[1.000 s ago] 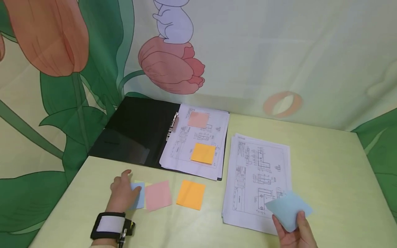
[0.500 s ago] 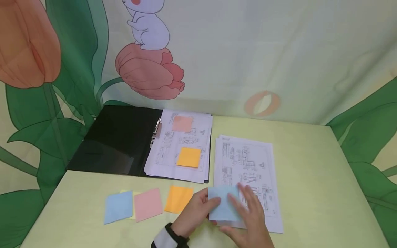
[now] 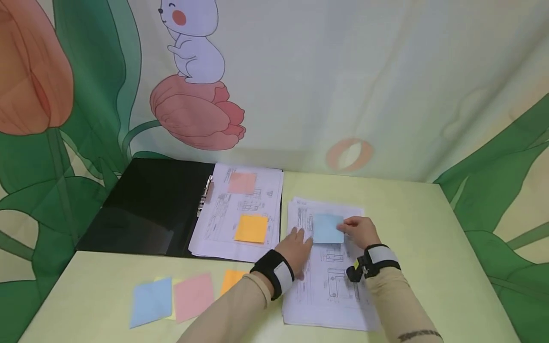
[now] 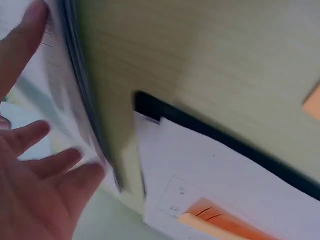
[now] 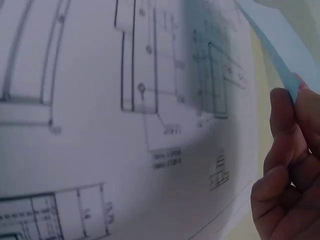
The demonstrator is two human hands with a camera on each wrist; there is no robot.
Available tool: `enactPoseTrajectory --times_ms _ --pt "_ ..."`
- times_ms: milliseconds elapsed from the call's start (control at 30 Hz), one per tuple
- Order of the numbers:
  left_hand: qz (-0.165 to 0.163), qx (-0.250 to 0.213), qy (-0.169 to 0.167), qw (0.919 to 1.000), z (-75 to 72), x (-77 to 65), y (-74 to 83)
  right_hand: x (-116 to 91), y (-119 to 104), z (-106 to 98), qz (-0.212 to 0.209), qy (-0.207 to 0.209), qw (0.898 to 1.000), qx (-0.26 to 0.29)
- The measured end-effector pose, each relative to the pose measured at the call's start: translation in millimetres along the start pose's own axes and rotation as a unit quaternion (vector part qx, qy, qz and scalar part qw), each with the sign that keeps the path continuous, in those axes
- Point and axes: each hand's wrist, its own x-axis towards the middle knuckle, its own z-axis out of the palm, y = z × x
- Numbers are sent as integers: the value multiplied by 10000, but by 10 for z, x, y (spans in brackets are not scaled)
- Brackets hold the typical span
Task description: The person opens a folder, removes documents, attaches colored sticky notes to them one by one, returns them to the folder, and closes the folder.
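Note:
My right hand (image 3: 361,232) pinches a light-blue sticky note (image 3: 328,228) by its right edge, over the upper part of a stack of printed technical drawings (image 3: 310,305). From the right wrist, that note (image 5: 287,37) is seen between thumb and finger, tilted up off the sheet and casting a shadow on it. My left hand (image 3: 296,251) lies along the stack's left edge, left of the note. Its fingers look extended in the left wrist view, near the edge of the sheets (image 4: 60,75); whether they press the paper is unclear.
An open black binder (image 3: 141,209) lies at the back left, its drawings (image 3: 214,224) bearing a pink note (image 3: 242,183) and an orange note (image 3: 251,228). Loose blue (image 3: 151,302), pink (image 3: 194,297), orange (image 3: 230,280) and partly hidden yellow notes lie in front. A printed curtain hangs behind.
My left hand first left the loose notes and held the blue note with the right. It has since released it to the stack's left edge, while the right carried the note farther up the drawing.

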Motion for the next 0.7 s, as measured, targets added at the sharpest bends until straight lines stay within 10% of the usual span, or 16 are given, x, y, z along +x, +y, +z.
enactPoseTrajectory --times_ms 233,700 --pt "-479 471 -102 9977 -10 62 149 132 -15 85 244 -215 9985 -430" --pt "-451 1077 -433 9922 -185 66 282 150 -77 82 454 -152 9955 -817"
